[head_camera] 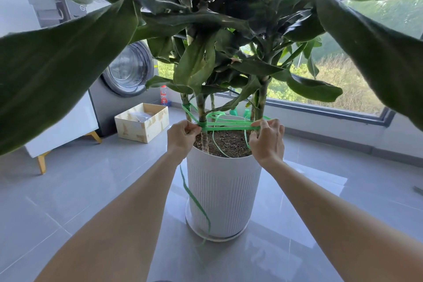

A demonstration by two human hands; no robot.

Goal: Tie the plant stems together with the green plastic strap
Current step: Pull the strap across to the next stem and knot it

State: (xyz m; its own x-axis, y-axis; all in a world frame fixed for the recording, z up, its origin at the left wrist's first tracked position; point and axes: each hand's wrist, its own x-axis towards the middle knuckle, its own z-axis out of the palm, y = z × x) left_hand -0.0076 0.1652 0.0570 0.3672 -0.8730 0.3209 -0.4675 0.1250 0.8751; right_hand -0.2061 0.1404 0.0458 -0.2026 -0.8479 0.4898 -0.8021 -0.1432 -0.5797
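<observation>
A tall leafy plant stands in a white ribbed pot (223,186) on the floor. Its thick stems (201,107) rise from brown soil. A green plastic strap (229,125) runs in several bands between the left stem and the right stem (262,101), and is also wound around a thinner stem at the far left. My left hand (183,136) pinches the strap where it wraps the left stem. My right hand (267,138) pinches the strap's right end near the right stem. A loose tail of strap (194,199) hangs down the pot's left side to the floor.
A washing machine (127,75) stands at the back left, with an open cardboard box (142,122) and a bottle (163,95) beside it. A white cabinet on wooden legs (61,130) is at the left. A wide window (332,89) runs behind the plant. Large leaves hang overhead.
</observation>
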